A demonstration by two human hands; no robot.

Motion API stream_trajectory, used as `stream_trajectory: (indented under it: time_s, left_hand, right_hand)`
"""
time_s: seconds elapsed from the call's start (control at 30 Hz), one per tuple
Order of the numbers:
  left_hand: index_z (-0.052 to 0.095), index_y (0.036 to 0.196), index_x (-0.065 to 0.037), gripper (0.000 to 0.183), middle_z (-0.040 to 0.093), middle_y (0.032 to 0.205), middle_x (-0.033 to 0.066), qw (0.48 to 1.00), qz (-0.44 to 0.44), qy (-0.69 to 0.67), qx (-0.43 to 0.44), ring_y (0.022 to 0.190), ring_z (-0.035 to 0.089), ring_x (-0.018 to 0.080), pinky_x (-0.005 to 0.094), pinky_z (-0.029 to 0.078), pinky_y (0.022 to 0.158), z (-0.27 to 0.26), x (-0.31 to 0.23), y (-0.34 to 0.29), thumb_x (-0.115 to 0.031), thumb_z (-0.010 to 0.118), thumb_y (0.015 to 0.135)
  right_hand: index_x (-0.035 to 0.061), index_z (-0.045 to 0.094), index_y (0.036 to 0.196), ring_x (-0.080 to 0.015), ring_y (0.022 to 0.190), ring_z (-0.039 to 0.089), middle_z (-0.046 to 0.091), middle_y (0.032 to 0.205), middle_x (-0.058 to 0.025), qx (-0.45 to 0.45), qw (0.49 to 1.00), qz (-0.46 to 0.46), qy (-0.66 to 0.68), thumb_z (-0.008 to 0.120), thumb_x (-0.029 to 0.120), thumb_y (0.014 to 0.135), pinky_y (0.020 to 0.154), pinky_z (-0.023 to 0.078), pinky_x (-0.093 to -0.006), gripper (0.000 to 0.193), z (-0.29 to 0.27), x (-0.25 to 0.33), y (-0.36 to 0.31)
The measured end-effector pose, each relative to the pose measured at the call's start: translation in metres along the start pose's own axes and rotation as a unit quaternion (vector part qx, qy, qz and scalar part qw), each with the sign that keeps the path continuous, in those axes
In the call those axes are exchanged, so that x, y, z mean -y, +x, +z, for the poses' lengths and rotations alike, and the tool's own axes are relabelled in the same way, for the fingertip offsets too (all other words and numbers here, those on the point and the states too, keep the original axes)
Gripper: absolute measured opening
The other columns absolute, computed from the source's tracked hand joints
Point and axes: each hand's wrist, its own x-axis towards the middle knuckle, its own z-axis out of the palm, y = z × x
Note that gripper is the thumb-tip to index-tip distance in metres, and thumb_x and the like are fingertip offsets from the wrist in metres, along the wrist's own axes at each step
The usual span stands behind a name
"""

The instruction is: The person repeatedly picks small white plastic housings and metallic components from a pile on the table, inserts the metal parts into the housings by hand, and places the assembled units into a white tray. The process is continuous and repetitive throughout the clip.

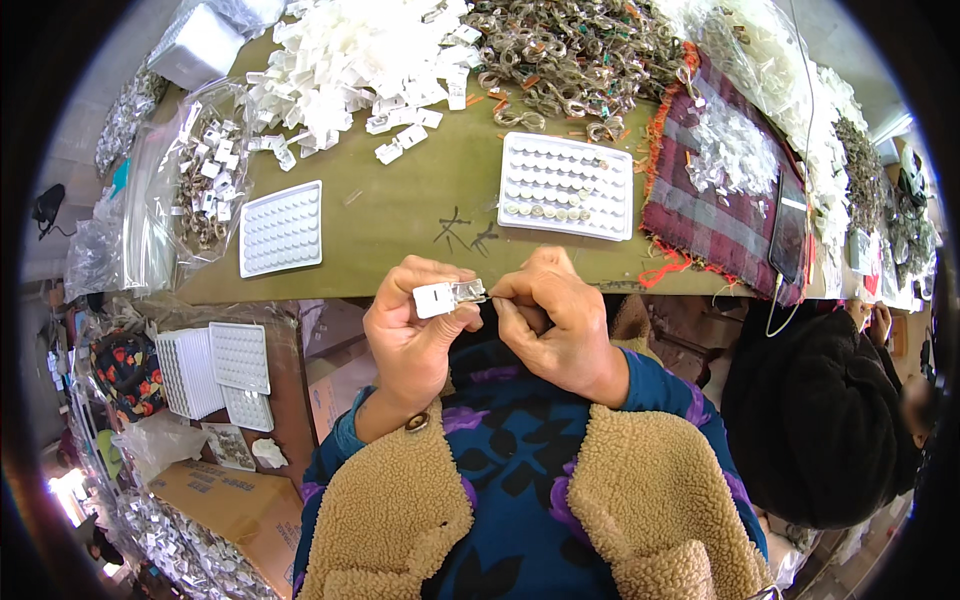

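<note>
Olive-green table (400,200) piled with white plastic pieces (345,65) and coiled cables (570,55); nearer, two white trays (281,229) and a plaid cloth (700,225) bearing a phone (789,238). Held up by the near table edge, clamped between thumb and fingers of the left hand (412,338): small white casing (433,299) with a clear end. Right hand (560,318) just beside, fingertips at that end; cannot tell whether clamped on it.

We see bold black handwritten strokes (454,228), like two large characters, on the green tabletop (380,205). On the brown cardboard box (210,503) at lower left we find rows of small printed characters (233,484) — too small for us to read — and similarly faint print on the paler carton (340,396) below the table edge.
</note>
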Motion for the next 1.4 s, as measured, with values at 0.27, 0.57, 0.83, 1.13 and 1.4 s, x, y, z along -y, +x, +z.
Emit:
stream_trajectory:
  time_s: [0.27, 0.57, 0.83, 1.13, 1.4]
  left_hand:
    - [0.057, 0.102, 0.001, 0.023, 0.063, 0.102, 0.0137, 0.999, 0.003, -0.032, 0.018, 0.080, 0.065, 0.0146, 0.0262, 0.057, 0.067, 0.002, 0.000, 0.001, -0.004, 0.074, 0.087]
    - [0.057, 0.116, 0.005, 0.027, 0.067, 0.098, 0.0160, 0.917, -0.253, -0.309, -0.007, 0.074, 0.067, 0.0166, 0.0279, 0.058, 0.065, 0.000, -0.001, 0.004, -0.017, 0.059, 0.100]
    - [0.061, 0.109, 0.006, 0.017, 0.069, 0.092, 0.0143, 0.969, -0.239, -0.064, -0.019, 0.078, 0.071, 0.0193, 0.0295, 0.061, 0.073, 0.015, 0.006, -0.007, -0.007, 0.061, 0.097]
    - [0.063, 0.108, 0.004, 0.015, 0.071, 0.095, 0.0142, 0.946, -0.297, -0.128, 0.004, 0.078, 0.072, 0.0209, 0.0324, 0.061, 0.073, 0.022, 0.019, -0.001, -0.003, 0.064, 0.095]
    - [0.062, 0.108, 0.004, 0.018, 0.071, 0.099, 0.0191, 0.940, -0.315, -0.128, 0.039, 0.077, 0.072, 0.0211, 0.0320, 0.061, 0.070, 0.034, 0.023, 0.020, -0.004, 0.066, 0.093]
  right_hand:
    - [-0.0001, 0.063, 0.086, -0.0104, 0.056, 0.046, 0.053, 0.059, -0.0015, 0.070, 0.963, 0.219, 0.139, 0.070, 0.002, 0.082, 0.057, 0.040, -0.0295, 0.009, -0.005, 0.004, 0.003]
    - [-0.0015, 0.063, 0.092, -0.0157, 0.070, 0.059, 0.065, 0.082, -0.0085, 0.079, 0.955, 0.241, 0.152, 0.067, 0.004, 0.087, 0.063, 0.045, -0.0301, 0.008, -0.018, 0.009, -0.002]
    - [-0.0014, 0.065, 0.094, -0.0328, 0.082, 0.058, 0.060, 0.097, -0.0155, 0.012, 0.998, 0.028, 0.054, 0.065, -0.010, 0.074, 0.070, 0.049, -0.0378, 0.022, -0.014, 0.000, -0.011]
    - [-0.0026, 0.065, 0.090, -0.0327, 0.085, 0.060, 0.061, 0.097, -0.0158, 0.033, 0.998, 0.002, 0.062, 0.068, -0.005, 0.077, 0.074, 0.051, -0.0370, 0.014, -0.035, -0.014, -0.019]
    - [0.0012, 0.072, 0.092, -0.0274, 0.078, 0.062, 0.064, 0.086, -0.0101, -0.107, 0.970, 0.039, -0.216, 0.077, -0.001, 0.075, 0.068, 0.050, -0.0358, 0.018, -0.064, -0.047, 0.002]
